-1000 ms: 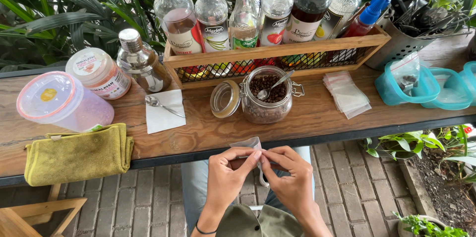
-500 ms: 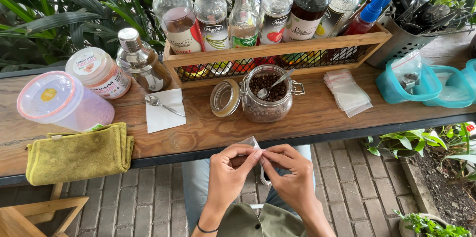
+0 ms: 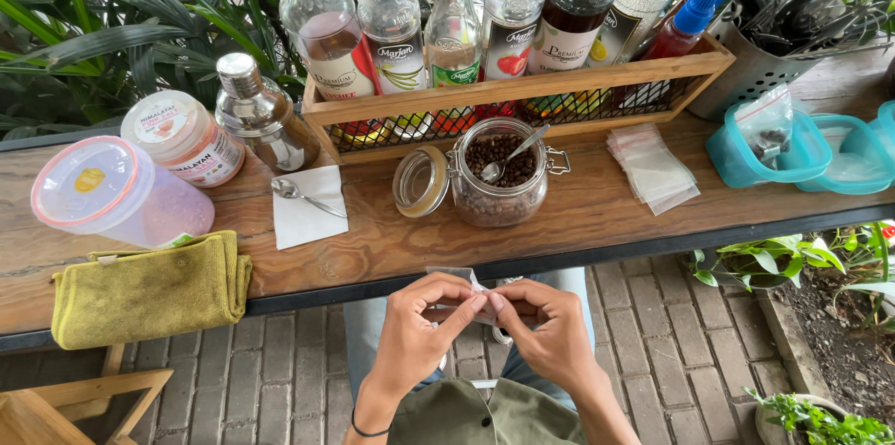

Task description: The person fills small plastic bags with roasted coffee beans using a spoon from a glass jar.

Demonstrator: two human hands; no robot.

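Hands are meeting just below the table (image 3: 578, 221) edge, over the person's lap. The left hand (image 3: 415, 333) and the right hand (image 3: 550, 328) are both pinching a small clear bag (image 3: 459, 288) between fingertips, thumbs touching near its top. The bag is sitting in front of the table, not on it. Right above, on the table, a glass jar (image 3: 499, 189) of brown beans is standing open with a spoon (image 3: 513, 154) leaning inside. More clear bags (image 3: 653, 165) are lying to its right. A yellow cloth (image 3: 149, 288) is lying far to the left.
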